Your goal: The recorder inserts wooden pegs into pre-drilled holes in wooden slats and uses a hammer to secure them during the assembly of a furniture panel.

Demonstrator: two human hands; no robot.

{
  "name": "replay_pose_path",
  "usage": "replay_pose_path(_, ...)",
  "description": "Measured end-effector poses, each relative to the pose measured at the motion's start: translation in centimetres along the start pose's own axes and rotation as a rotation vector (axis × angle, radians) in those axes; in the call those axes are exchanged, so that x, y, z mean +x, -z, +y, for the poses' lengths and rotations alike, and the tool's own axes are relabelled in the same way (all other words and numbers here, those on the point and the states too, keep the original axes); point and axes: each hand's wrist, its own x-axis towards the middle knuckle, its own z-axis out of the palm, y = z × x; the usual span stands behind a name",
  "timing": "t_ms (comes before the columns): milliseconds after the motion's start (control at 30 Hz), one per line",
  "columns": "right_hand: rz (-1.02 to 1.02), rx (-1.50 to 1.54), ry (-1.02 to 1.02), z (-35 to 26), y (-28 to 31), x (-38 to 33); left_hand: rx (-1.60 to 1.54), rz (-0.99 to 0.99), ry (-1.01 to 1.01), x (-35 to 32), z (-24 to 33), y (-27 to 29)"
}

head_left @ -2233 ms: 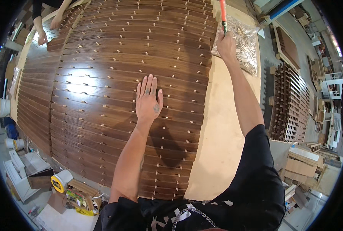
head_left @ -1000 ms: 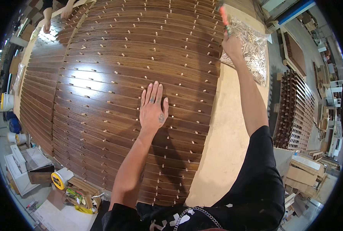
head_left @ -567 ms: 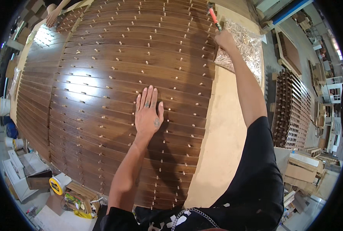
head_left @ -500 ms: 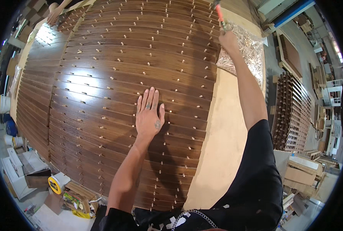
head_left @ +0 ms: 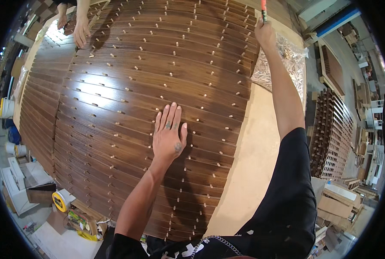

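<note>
My left hand (head_left: 170, 136) lies flat on a wide spread of dark brown wooden slats (head_left: 127, 151), fingers stretched forward and holding nothing. Rows of short pale wooden dowels (head_left: 164, 97) stick up from the slats on all sides of it. At the far right, my right hand (head_left: 266, 35) is wrapped round the handle of a hammer (head_left: 263, 9). Its red and black shaft points away from me, and its head is cut off by the upper edge. Below my right forearm rests a clear plastic bag (head_left: 266, 74) full of loose dowels.
A co-worker's hands (head_left: 81, 33) reach over the slats at the far left. Pale board (head_left: 253, 134) runs along the right side. Stacked slatted pieces (head_left: 330, 134) stand on the floor beyond. A yellow-and-white tub (head_left: 63, 200) and boxes sit at the lower left.
The co-worker's hands have come further in over the slats. My right hand has shifted slightly right and away, carrying the hammer's head out of view. My left hand stays flat.
</note>
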Motion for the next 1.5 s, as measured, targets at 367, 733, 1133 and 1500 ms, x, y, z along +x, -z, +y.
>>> replay_pose_path(367,-0.095,0.006,0.002,-0.4,0.0,3.8,-0.024,-0.018,-0.003,0.3,0.4,0.2)
replay_pose_path(733,-0.390,-0.010,-0.153,-2.4,1.5,-1.7,0.011,-0.047,0.034,0.1,-0.5,0.2)
replay_pose_path(1133,-0.325,-0.116,0.051,-2.3,-2.4,4.1,-0.029,-0.032,0.009,0.1,-0.1,0.5)
replay_pose_path(1500,-0.394,-0.063,-0.044,-7.4,-4.9,2.3,-0.039,-0.037,0.021,0.2,-0.3,0.5)
